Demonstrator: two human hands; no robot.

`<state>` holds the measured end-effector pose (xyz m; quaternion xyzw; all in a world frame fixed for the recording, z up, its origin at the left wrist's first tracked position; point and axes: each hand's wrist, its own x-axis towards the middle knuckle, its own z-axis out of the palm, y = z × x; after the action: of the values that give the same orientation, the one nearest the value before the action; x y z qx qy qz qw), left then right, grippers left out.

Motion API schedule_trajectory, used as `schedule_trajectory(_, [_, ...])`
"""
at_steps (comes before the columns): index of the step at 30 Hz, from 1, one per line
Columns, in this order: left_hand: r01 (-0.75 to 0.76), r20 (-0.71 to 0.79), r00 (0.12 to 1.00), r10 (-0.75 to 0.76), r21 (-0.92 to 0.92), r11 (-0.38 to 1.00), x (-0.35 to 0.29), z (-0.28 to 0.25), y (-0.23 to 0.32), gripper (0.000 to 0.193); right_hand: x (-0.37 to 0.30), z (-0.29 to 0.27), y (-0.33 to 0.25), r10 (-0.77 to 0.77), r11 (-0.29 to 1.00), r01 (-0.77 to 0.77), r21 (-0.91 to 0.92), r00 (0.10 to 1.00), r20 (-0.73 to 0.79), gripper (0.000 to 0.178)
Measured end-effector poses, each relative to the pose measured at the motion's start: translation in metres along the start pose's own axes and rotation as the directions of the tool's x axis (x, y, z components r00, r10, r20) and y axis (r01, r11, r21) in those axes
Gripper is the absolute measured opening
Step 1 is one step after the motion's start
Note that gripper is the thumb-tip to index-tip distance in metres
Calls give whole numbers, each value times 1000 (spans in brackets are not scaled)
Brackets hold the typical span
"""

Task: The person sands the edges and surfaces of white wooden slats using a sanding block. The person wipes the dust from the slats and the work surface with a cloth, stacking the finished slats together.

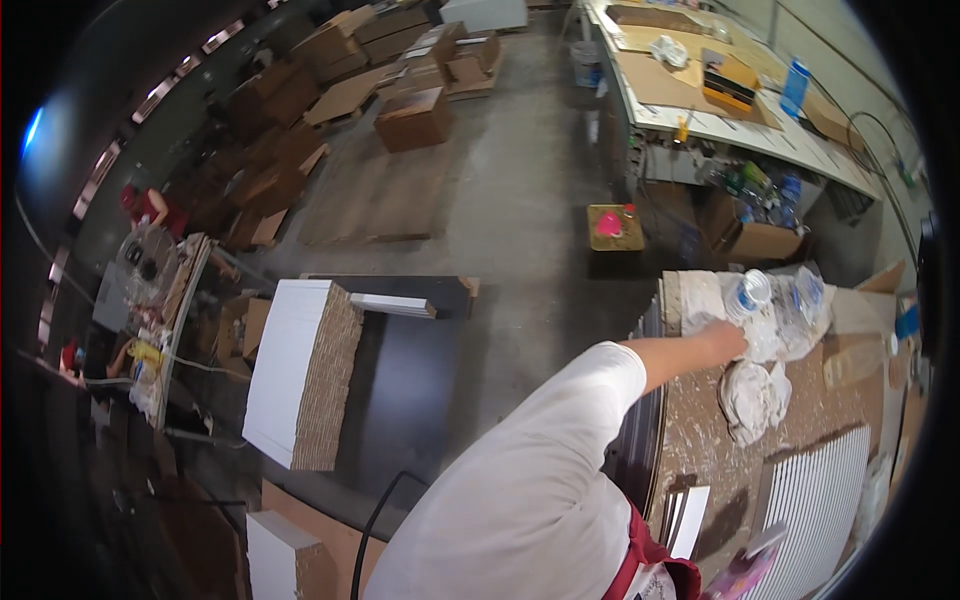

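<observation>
From the lower middle my left arm, in a white sleeve, reaches across to the workbench [715, 400] on the right. There my left hand [722, 342] is closed, its fingers curled down beside a clear plastic cup [750, 291] and white plastic sheeting [763, 342]. What the fingers hold, if anything, is hidden. A crumpled white cloth or bag [753, 400] lies just nearer than the hand. At the lower right a blurred pink thing with a pale flat edge [748, 565] shows over a stack of white-edged strips [815, 510]. My right hand cannot be made out.
To the left a stack of white boards [300, 375] rests on a dark sheet [410, 385]. A yellow tray [615, 228] stands beyond my arm, near a long table [650, 110]. Cardboard boxes [412, 120] lie at the back. Another person [155, 210] is at the far left.
</observation>
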<state>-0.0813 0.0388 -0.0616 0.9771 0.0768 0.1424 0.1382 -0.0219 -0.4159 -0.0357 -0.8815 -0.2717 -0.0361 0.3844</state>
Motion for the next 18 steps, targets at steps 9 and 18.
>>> schedule_trajectory(9, [-45, -6, 999, 45, -30, 999, -8, -2, -12, 11, 192, 181, -151, 27, -142, -640, 755, 760, 649, 37])
schedule_trajectory(18, [-8, -13, 1000, 7, -109, 994, -26, -10, -2, 15, 209, 273, -107, 145, 200, -487, 850, 873, 465, 39])
